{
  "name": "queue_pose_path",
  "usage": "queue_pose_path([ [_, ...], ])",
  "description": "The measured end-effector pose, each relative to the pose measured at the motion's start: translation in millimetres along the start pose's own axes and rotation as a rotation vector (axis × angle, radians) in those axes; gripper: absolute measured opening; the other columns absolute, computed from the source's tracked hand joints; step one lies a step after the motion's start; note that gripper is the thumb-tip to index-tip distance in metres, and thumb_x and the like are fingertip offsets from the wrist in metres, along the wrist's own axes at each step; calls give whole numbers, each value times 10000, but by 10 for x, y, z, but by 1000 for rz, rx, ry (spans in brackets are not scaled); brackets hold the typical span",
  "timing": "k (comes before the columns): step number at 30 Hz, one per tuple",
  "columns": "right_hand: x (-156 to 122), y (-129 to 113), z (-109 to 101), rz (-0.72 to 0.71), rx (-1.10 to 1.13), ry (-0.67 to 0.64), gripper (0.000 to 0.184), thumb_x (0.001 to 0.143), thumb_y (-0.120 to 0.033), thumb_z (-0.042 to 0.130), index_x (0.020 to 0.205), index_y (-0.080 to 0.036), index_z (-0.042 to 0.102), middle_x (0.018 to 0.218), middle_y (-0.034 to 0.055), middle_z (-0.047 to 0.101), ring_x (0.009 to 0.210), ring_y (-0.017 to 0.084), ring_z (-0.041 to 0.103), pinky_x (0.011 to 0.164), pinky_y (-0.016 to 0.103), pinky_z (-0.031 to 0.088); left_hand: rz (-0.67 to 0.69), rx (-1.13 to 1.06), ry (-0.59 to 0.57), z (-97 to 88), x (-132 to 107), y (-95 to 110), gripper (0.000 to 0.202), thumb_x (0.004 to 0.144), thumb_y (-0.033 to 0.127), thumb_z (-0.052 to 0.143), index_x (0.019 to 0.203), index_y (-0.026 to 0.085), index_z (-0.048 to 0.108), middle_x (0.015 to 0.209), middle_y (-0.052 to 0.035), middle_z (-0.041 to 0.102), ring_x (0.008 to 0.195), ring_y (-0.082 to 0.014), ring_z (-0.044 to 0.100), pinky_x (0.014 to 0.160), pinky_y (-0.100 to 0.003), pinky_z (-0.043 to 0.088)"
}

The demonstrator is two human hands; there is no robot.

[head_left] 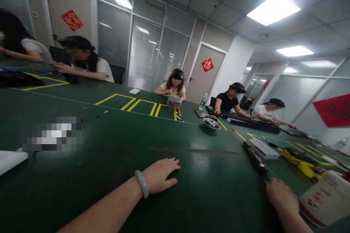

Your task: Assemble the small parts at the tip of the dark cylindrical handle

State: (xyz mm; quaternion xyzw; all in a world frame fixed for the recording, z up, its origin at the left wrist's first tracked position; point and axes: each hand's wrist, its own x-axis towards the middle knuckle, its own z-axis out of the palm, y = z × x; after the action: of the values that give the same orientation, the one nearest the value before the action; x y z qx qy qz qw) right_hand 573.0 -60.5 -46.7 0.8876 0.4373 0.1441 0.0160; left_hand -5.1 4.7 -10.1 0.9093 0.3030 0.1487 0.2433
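Left hand (160, 176) lies flat, fingers spread, left of the dark tool (255, 160); right hand (281, 196), at its near end with grip indiscernible, may nudge it rolling.

Green table mat (109, 160): matt, smooth, faint sheen under ceiling lights. Bowl (211, 123), 1 o'clock from left hand (161, 174): polished bright metal. Bracelet (142, 184) on that wrist: pale, glossy, stone-like. Printed sheet (325, 198), 3 o'clock from right hand (281, 196): glossy paper.
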Motion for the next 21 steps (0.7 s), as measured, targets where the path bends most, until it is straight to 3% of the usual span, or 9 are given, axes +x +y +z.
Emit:
queue_pose_path([
  [7, 53, -388, -146, 132, 149, 60, 599, 847, -532, 353, 1212, -84, 514, 1159, 245, 520, 1051, 403, 544, 821, 499, 448, -24, -1, -31, -35, -7, 16, 536, 877, 514, 467, 1365, 297, 426, 1483, -29, 330, 1370, -265, 276, 1116, -471, 226],
  [12, 117, -632, -39, 273, 290, 133, 781, 805, -624, 347, 1356, -70, 364, 1285, 284, 407, 1147, 460, 466, 879, 543, 422, -11, -10, -124, -102, -48, 53, 608, 883, 536, 453, 1426, 295, 324, 1522, -35, 221, 1399, -280, 183, 1128, -504, 178],
  [19, 433, -387, 216, 400, 350, 62, 797, 763, -690, 337, 1371, -175, 372, 1153, 283, 519, 1054, 480, 531, 730, 572, 443, 12, -32, -114, -73, -47, 3, 626, 885, 560, 444, 1439, 320, 282, 1533, -14, 183, 1405, -279, 156, 1134, -509, 153],
  [21, 520, -295, 299, 348, 318, 62, 787, 762, -687, 321, 1362, -182, 385, 1106, 299, 539, 997, 494, 553, 664, 590, 432, 11, -41, -109, -61, -40, -10, 627, 882, 564, 449, 1437, 325, 283, 1534, -9, 181, 1405, -278, 157, 1137, -505, 148],
])
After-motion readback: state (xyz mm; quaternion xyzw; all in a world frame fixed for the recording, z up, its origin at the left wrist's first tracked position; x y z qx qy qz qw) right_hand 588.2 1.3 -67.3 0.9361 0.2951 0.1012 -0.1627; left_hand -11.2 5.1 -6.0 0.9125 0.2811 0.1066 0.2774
